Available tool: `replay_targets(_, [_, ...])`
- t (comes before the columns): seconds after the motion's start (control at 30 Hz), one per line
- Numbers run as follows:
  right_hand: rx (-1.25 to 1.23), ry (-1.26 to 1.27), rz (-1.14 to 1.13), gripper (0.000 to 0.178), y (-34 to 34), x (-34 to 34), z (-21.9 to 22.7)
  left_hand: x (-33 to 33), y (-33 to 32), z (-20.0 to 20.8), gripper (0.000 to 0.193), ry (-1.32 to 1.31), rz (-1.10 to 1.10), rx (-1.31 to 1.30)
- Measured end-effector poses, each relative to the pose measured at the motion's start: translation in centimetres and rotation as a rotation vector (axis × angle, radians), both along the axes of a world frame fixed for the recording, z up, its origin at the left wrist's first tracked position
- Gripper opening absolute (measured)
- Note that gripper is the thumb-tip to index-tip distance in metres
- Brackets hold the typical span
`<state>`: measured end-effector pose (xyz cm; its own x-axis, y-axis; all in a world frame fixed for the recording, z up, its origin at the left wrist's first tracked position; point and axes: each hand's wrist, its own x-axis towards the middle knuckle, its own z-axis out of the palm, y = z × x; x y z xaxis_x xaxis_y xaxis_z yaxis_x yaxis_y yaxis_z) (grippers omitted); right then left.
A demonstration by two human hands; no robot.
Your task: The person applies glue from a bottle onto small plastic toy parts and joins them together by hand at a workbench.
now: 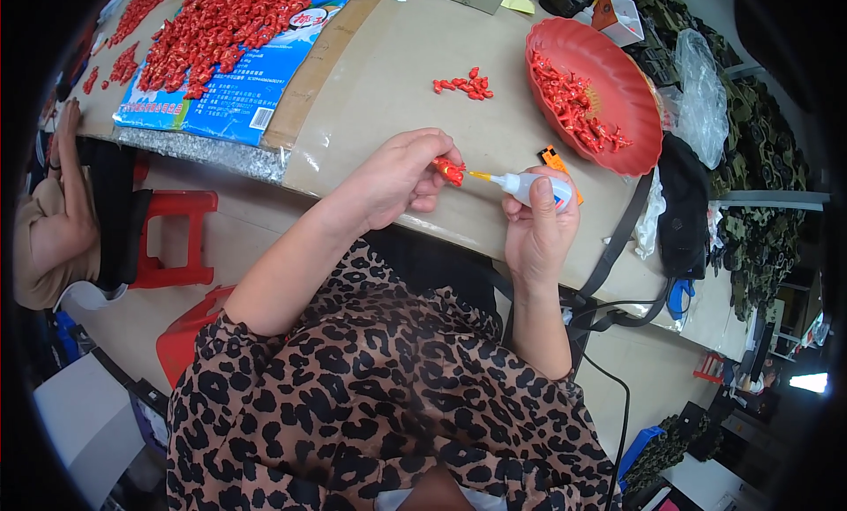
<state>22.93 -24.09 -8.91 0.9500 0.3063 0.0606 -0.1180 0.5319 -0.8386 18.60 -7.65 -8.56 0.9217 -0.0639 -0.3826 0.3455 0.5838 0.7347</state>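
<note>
Between the fingertips of my left hand [408, 177] is a small glossy red figurine [450, 171] with gold marks. My right hand [541, 233] grips a white squeeze glue bottle [519, 187], tilted sideways. Its yellow nozzle [481, 176] points left at the figurine, close to its end; I cannot tell whether they touch. Both hands are over the table's near edge. Beyond them lies a small group of red pieces [468, 86]. A scalloped red bowl [649, 131] at the right holds many small red pieces [565, 96]. An orange and black packet [553, 158] lies behind the right hand.
Red figurines [225, 26] are heaped on a blue printed sheet [265, 96] at the far left. A black bag [684, 215] and a clear plastic bag [703, 105] are at the right. Another person [66, 215] sits at the left, near a red stool [181, 237].
</note>
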Motion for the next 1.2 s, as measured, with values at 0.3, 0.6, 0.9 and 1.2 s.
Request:
replay_targets(0.3, [-0.178,-0.147,-0.027,0.020,0.0,0.0,0.0,0.0,0.0,0.1,0.022,0.008,-0.006,0.006])
replay_targets(0.6, [-0.237,-0.193,-0.021,0.019,0.0,0.0,0.0,0.0,0.1,0.2,0.023,0.017,-0.005,0.024])
replay_targets(0.9, [0.090,0.089,-0.014,0.018,-0.3,0.1,0.2,-0.7,-0.6,-0.2,0.018,-0.083,0.129,-0.187])
replay_targets(1.2, [-0.040,-0.035,-0.063,0.019,-0.7,0.0,-0.3,-1.2,-1.0,-1.0,0.024,-0.163,0.085,-0.150])
